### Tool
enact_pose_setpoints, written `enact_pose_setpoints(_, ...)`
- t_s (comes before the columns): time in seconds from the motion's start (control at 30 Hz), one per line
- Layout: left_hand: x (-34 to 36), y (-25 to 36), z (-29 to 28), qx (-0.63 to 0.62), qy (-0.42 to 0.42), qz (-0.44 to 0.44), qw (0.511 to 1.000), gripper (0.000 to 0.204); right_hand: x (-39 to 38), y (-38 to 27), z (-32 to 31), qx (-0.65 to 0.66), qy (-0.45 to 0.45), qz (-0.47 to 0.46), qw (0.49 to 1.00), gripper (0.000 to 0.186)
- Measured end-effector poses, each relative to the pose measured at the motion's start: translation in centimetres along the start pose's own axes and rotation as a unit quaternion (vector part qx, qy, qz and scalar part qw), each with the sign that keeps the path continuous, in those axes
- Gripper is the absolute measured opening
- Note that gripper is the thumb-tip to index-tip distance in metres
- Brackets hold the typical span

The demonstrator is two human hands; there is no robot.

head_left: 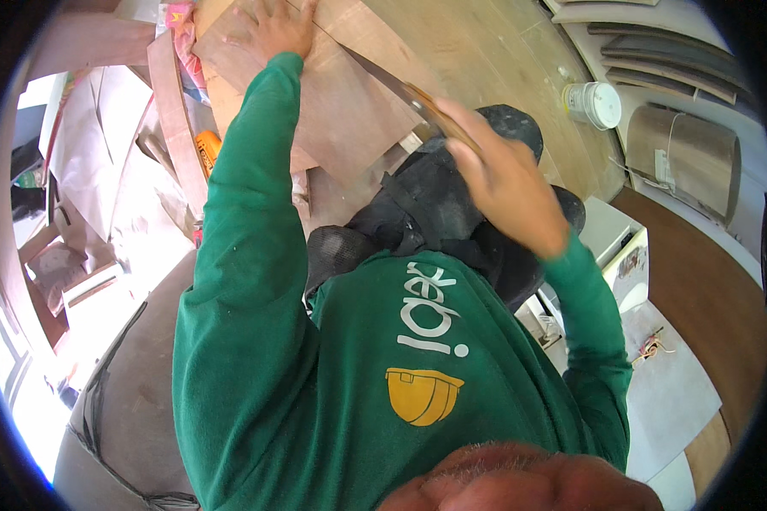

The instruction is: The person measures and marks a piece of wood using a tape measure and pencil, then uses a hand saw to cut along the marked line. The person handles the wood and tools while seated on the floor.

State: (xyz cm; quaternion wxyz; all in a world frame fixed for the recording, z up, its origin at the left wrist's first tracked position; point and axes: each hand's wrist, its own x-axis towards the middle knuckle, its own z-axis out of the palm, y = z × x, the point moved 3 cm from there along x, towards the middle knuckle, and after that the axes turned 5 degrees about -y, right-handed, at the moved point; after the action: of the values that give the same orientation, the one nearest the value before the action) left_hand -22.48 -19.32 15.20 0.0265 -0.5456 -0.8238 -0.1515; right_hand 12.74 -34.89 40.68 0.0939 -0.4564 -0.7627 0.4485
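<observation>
My right hand (511, 183) is wrapped around the wooden handle of a handsaw (377, 73). The narrow blade points up and left, and its tip meets the edge of a thin reddish plywood sheet (358, 119). My left hand (274, 30) lies spread on that plywood near the top of the view, fingers apart, some way left of the blade. What supports the sheet underneath is mostly hidden. My legs and dark shoes (516, 128) are bent beside the sheet's right edge.
A white bucket (602, 105) stands on the wood-look floor at the right, below stacked dark curved strips (673, 60). An orange object (207, 149) lies beside my left sleeve, near a wood strip (175, 111). A grey padded surface (136, 392) is at lower left.
</observation>
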Motion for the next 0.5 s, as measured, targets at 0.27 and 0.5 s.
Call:
enact_pose_setpoints(0.27,0.3,0.8,0.0,-0.037,0.024,-0.002,0.999,0.083,-6.6,-2.3,-4.9,-0.054,0.001,0.022,0.998,0.052)
enact_pose_setpoints(0.5,-0.1,-0.7,2.0,-0.028,0.031,0.036,0.999,0.088,1.1,0.1,0.2,-0.024,-0.033,0.040,0.998,0.047)
